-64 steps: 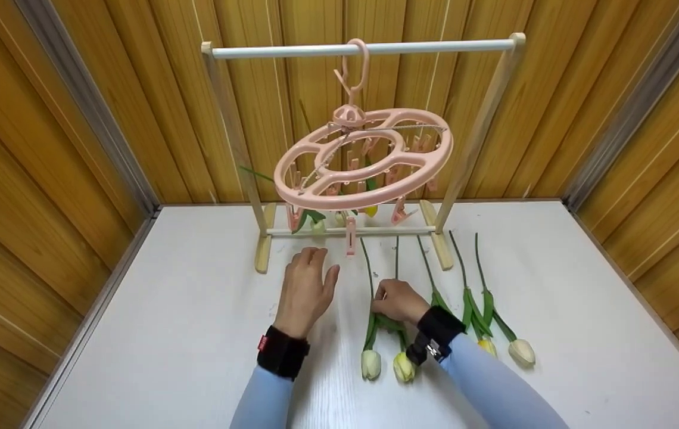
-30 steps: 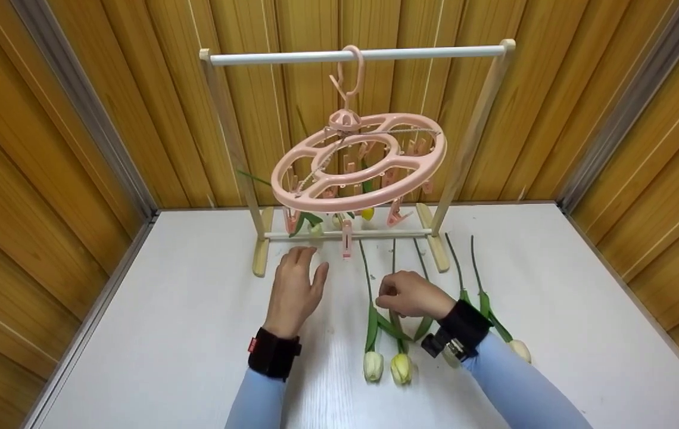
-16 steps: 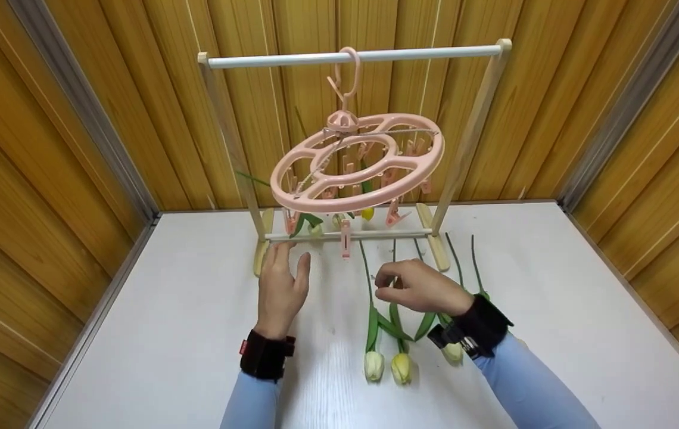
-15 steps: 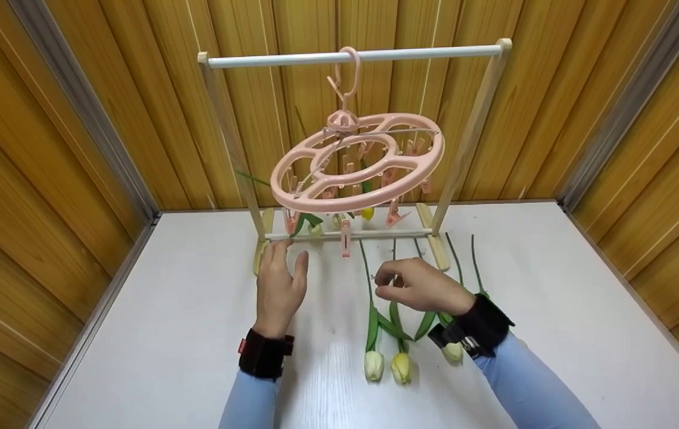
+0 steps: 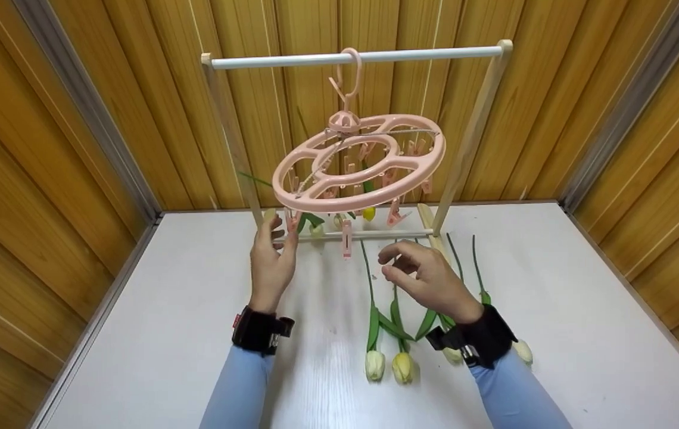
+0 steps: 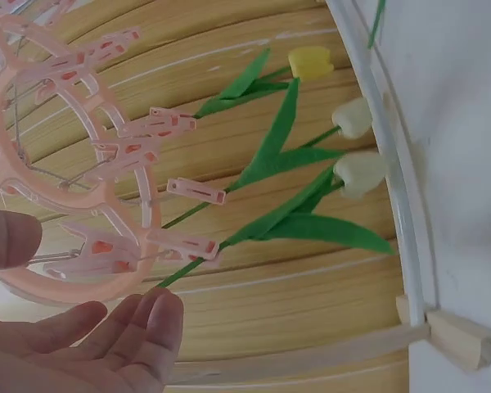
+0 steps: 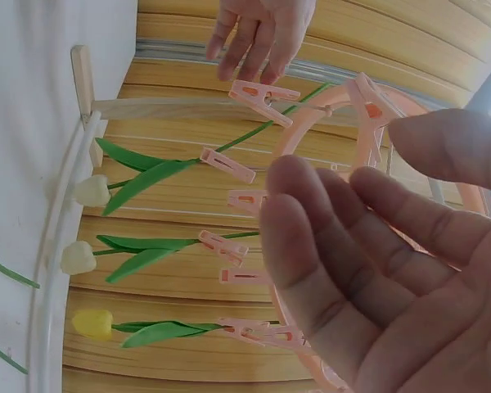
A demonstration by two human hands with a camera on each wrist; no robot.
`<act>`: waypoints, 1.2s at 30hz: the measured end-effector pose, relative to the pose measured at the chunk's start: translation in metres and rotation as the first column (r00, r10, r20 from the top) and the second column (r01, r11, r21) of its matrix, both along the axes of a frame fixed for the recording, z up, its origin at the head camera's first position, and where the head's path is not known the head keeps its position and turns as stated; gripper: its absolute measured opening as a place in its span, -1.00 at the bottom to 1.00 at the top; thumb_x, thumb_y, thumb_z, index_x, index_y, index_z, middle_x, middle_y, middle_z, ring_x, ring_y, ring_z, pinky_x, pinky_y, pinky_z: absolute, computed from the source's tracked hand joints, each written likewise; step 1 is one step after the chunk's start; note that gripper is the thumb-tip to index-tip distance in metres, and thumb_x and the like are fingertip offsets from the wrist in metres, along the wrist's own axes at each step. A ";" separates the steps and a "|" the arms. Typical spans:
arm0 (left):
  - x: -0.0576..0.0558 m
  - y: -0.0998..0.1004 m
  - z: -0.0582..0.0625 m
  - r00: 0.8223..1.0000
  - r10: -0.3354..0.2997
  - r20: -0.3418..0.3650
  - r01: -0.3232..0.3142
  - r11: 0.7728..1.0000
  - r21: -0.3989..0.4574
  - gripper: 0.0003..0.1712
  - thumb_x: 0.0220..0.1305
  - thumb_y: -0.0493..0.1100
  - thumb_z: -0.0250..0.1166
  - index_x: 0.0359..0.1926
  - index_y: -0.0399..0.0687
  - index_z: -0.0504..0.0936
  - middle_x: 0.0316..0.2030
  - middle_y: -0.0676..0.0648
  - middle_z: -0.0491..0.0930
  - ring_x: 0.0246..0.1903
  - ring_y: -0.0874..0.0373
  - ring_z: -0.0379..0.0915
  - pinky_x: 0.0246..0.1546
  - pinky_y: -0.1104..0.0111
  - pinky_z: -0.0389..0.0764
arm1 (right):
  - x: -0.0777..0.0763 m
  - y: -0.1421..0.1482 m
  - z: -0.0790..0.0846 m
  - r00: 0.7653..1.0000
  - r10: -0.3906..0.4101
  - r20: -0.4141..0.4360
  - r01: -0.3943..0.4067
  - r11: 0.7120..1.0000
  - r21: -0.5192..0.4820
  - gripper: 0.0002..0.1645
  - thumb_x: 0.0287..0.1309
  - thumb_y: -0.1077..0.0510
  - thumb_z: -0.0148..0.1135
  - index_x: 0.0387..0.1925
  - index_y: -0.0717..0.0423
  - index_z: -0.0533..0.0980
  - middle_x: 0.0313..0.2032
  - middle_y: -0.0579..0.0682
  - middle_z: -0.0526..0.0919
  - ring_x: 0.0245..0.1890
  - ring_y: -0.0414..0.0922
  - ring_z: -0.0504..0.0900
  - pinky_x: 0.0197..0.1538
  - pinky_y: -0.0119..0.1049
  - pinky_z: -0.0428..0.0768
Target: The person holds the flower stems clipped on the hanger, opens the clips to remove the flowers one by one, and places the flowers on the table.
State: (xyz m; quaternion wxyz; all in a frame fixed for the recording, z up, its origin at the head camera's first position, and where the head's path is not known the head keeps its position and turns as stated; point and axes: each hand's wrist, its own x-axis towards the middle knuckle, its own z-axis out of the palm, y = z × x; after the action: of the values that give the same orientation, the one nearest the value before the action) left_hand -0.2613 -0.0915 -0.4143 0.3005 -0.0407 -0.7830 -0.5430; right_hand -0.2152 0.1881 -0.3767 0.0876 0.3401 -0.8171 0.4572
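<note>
A pink round clip hanger hangs from the rack's bar. My left hand is raised at its left side, near a pink clothespin, its fingers apart and holding nothing. In the left wrist view its fingertips lie beside the stem of a clipped white tulip; contact cannot be made out. Another white tulip and a yellow tulip also hang head down from clips. My right hand, loosely curved and holding nothing, hovers in front of the hanger, over the stems of tulips on the table.
The rack's wooden post and foot stand to the right. Several tulips lie on the white table, among them a white one and a yellow one. Wood-patterned walls enclose the back and sides.
My left hand has moved left and up toward the hanger's left clips. My right hand has left the stems of the tulips on the table and risen, its fingers spreading.
</note>
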 end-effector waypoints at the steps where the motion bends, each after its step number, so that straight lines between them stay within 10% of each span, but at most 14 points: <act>1: -0.002 0.000 0.001 1.000 -0.016 0.011 0.015 1.000 0.026 -0.47 0.47 -0.17 0.30 0.32 -0.38 0.46 0.13 -0.38 0.58 0.03 -0.23 0.60 0.02 -0.04 0.64 | 0.001 -0.001 -0.001 1.000 -0.011 -0.010 0.011 1.000 -0.022 -0.83 0.40 0.30 0.25 -0.04 0.25 0.62 -0.15 0.07 0.72 -0.30 -0.10 0.73 -0.19 -0.36 0.66; 18: -0.008 0.007 -0.004 0.997 -0.079 -0.001 0.078 0.990 0.113 -0.63 0.45 -0.23 0.32 0.16 -0.36 0.59 -0.15 -0.28 0.67 -0.14 -0.11 0.63 -0.11 0.20 0.62 | 0.006 -0.010 -0.020 0.998 -0.057 -0.002 0.056 0.986 -0.154 -0.66 0.39 0.33 0.26 0.15 0.27 0.54 -0.04 0.09 0.68 -0.21 -0.09 0.72 -0.12 -0.35 0.66; 36: 0.033 0.029 0.000 0.976 -0.195 -0.101 0.207 0.971 0.119 -0.67 0.47 -0.22 0.29 0.16 -0.28 0.60 -0.13 -0.16 0.66 -0.14 0.04 0.59 -0.08 0.29 0.62 | -0.004 -0.027 -0.024 0.999 -0.033 0.042 0.041 0.977 -0.209 -0.70 0.37 0.35 0.26 0.10 0.32 0.56 -0.03 0.22 0.68 -0.16 -0.10 0.70 -0.13 -0.34 0.65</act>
State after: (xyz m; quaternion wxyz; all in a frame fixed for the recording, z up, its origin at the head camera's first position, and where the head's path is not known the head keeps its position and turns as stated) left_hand -0.2284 -0.0628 -0.4139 0.2802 -0.1244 -0.7242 -0.6177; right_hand -0.2196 0.1614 -0.4011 0.1157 0.3048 -0.7719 0.5457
